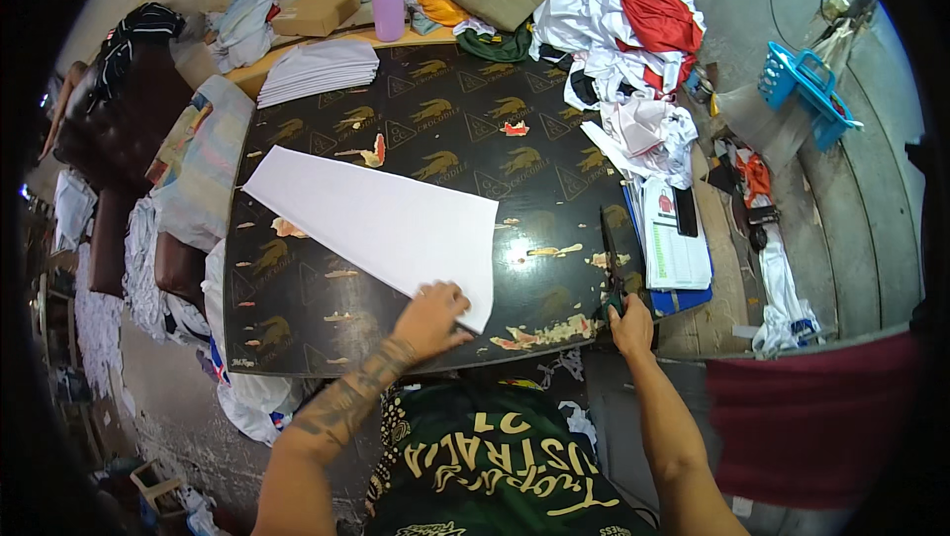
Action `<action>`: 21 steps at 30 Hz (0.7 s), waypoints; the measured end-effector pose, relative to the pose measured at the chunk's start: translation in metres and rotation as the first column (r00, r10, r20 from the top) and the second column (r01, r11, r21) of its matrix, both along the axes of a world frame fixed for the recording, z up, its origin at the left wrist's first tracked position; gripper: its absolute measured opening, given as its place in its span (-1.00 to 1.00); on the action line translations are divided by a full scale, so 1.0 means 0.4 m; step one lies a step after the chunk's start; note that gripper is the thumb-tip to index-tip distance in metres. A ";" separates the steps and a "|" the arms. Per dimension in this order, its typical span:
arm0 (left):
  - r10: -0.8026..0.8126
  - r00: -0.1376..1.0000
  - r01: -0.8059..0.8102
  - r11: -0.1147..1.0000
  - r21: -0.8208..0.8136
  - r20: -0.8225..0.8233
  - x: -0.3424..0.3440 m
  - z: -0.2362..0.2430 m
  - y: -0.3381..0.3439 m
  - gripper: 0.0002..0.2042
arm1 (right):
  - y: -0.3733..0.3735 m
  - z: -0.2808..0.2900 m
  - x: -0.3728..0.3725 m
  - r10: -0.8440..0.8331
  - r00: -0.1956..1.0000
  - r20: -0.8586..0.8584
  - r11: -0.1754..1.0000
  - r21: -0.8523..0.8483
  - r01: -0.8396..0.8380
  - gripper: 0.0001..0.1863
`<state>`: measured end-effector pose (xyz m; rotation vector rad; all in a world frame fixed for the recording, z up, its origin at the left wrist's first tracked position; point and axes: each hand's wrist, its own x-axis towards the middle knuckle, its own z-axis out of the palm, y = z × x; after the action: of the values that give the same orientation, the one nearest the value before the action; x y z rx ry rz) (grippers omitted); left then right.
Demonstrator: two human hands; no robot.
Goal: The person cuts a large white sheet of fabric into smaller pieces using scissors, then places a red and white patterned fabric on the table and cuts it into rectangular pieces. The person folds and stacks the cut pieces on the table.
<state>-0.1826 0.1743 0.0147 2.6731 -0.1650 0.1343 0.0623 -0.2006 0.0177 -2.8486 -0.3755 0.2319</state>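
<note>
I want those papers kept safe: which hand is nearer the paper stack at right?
Right: the right hand grips scissors just below and left of the paper stack; the left hand is farther left, on the white panel.

There is one worktop [426,130], one loose white fabric panel [396,224] and one pair of scissors [612,284]. Also one pink bottle [387,1], one cardboard box [315,13], one black phone [685,211] and one stack of white pieces [319,73], its layers too fine to count.

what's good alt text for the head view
A person's left hand rests on a tapered white cloth panel on a scuffed black table; the right hand holds scissors. Beyond are a pink water bottle and heaped white and red cloth.
</note>
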 end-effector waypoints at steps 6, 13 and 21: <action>0.246 0.969 -0.246 0.969 -0.010 -0.006 0.048 -0.026 -0.196 -0.78 | 0.048 0.047 0.052 0.194 0.975 0.105 0.972 0.111 -0.206 -0.31; 0.784 0.620 -0.627 0.468 -0.622 -0.035 -0.070 0.255 -0.251 -0.85 | 0.389 0.131 0.019 0.836 0.543 -0.075 0.546 0.204 -0.813 -0.61; 0.994 0.093 -0.823 0.046 -0.566 -0.056 -0.103 0.080 0.336 -0.77 | 0.870 0.158 0.056 0.886 0.463 -0.032 0.435 0.406 -0.804 -0.64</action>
<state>-0.2237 0.3087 0.0466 1.7003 1.4476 0.9623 0.0846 0.1475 0.0808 -1.9743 -1.6339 0.6224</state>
